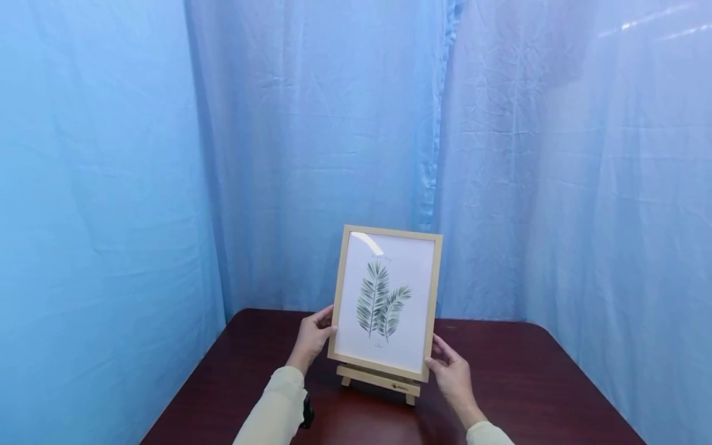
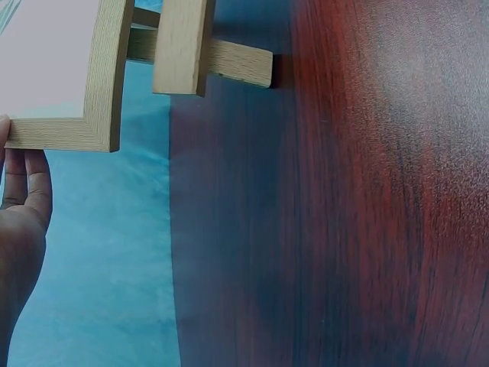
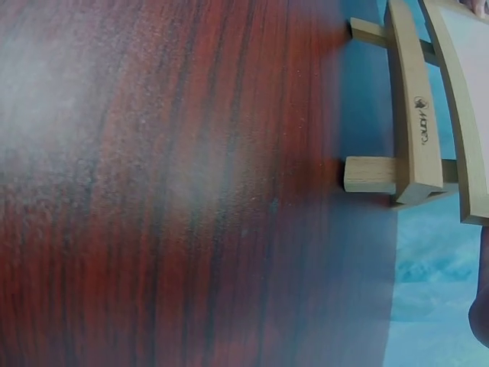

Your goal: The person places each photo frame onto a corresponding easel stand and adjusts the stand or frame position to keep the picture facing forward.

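Note:
A picture frame (image 1: 384, 303) with a pale wood border and a print of green fern-like leaves is held upright, slightly tilted, between both hands. The left hand (image 1: 313, 339) grips its left edge, thumb in front and fingers behind. On the lower right edge, the right hand (image 1: 452, 374) pinches the border the same way. Just below and behind the frame stands a small wooden easel (image 1: 378, 379) with a printed ledge. In the left wrist view the frame's corner (image 2: 103, 130) shows a gap beside the easel ledge (image 2: 182, 50). The right wrist view shows the ledge (image 3: 416, 115) alongside the frame's border.
The easel's feet stand on a dark red wood-grain table (image 1: 528, 383). Blue curtains (image 1: 356, 123) hang behind the table and along both sides. A small black object (image 1: 307, 413) shows at the left sleeve's cuff.

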### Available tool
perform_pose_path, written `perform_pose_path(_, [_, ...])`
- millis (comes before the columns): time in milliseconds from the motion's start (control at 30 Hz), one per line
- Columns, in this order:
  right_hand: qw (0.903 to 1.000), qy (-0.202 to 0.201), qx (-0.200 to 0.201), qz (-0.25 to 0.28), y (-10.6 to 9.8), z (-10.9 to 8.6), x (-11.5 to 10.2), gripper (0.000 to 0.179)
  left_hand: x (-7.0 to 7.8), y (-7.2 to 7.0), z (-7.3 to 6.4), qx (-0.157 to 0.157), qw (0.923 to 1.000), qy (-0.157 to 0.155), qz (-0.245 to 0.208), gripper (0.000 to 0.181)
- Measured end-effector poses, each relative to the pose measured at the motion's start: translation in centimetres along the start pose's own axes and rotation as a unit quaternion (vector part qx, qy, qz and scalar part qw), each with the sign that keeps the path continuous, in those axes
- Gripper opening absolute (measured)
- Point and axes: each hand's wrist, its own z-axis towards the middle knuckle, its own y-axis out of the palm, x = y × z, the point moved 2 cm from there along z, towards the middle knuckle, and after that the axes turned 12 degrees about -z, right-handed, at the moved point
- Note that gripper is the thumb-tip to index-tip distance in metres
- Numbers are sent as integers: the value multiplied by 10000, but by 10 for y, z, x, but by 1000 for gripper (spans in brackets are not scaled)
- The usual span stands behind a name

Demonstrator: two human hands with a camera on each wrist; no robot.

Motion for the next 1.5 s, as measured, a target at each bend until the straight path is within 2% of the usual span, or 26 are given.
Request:
perform_pose_path(333, [9998, 160, 42, 127, 3, -1, 12, 56, -12, 5, 0, 84, 9999, 73, 125, 52])
perform_pose_path(900, [9989, 319, 34, 331, 8, -4, 21, 56, -17, 7, -3, 176, 9996, 2, 239, 52])
perform_pose_path(1233, [9979, 480, -35, 433, 6, -1, 22, 50, -17, 9, -1, 181, 9985, -436, 274, 51])
perform_pose_path(1500, [9986, 461, -55, 261, 5, -1, 20, 47, -20, 8, -3, 214, 9978, -539, 326, 46])
